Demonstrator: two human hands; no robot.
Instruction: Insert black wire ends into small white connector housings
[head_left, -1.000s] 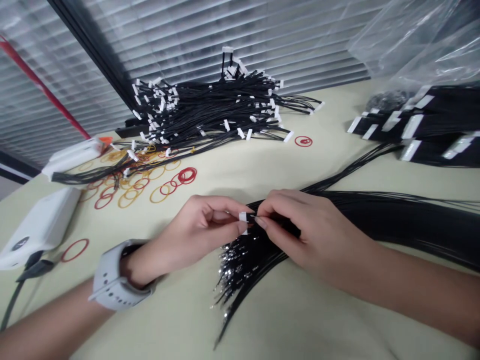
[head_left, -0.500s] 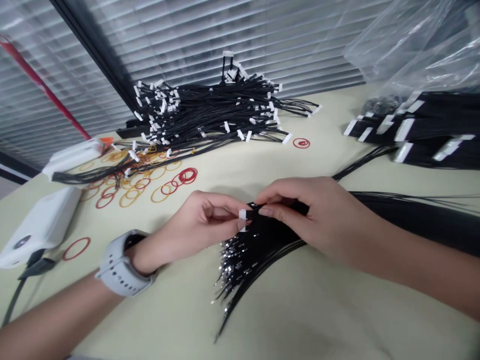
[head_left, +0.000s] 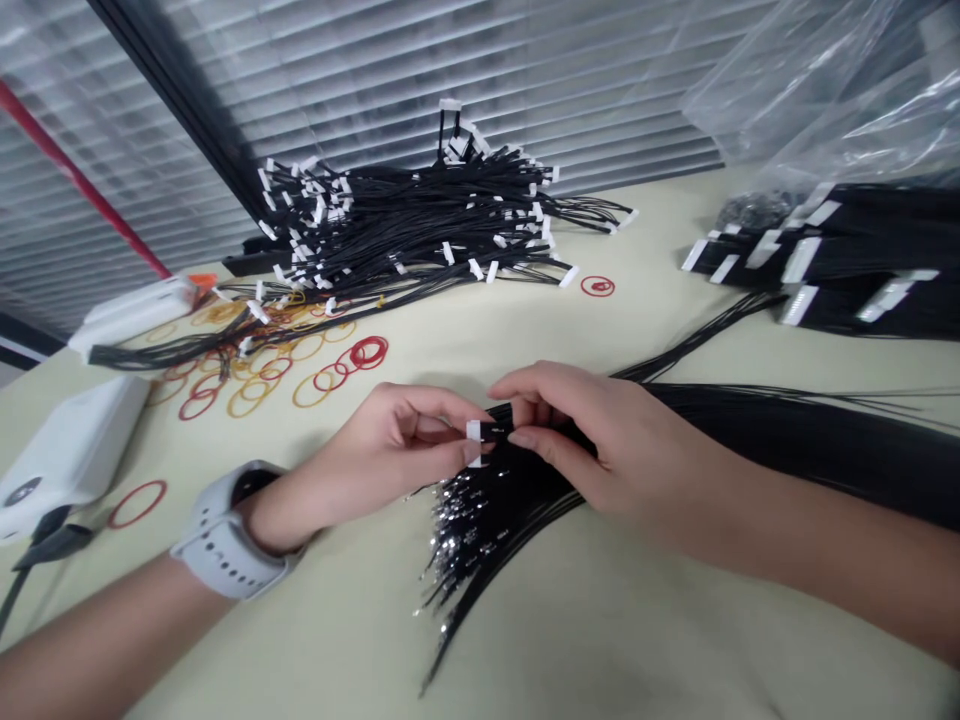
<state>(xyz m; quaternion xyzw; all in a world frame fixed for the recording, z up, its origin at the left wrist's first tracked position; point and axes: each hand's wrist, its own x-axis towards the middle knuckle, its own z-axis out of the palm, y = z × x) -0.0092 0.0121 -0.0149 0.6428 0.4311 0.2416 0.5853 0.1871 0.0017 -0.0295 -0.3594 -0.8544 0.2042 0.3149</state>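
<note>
My left hand (head_left: 390, 455) pinches a small white connector (head_left: 474, 441) between thumb and forefinger. A grey watch (head_left: 225, 540) sits on that wrist. My right hand (head_left: 600, 440) is closed on thin black wires (head_left: 499, 432) right at the connector, fingertips almost touching the left ones. Both hands rest over a thick bundle of loose black wires (head_left: 787, 440) that runs in from the right and fans out into shiny metal-tipped ends (head_left: 457, 530) below my hands.
A heap of black wires with white connectors (head_left: 420, 225) lies at the back by the window blinds. Red and yellow rubber bands (head_left: 285, 365) are scattered at the left, near two white boxes (head_left: 67, 450). Stacked black wire bundles (head_left: 847, 260) and clear plastic bags (head_left: 825, 80) sit at the right.
My hands stay together at the connector and shift slightly left. The right fingers rose over the wires, then settled back down on the wire at the connector.
</note>
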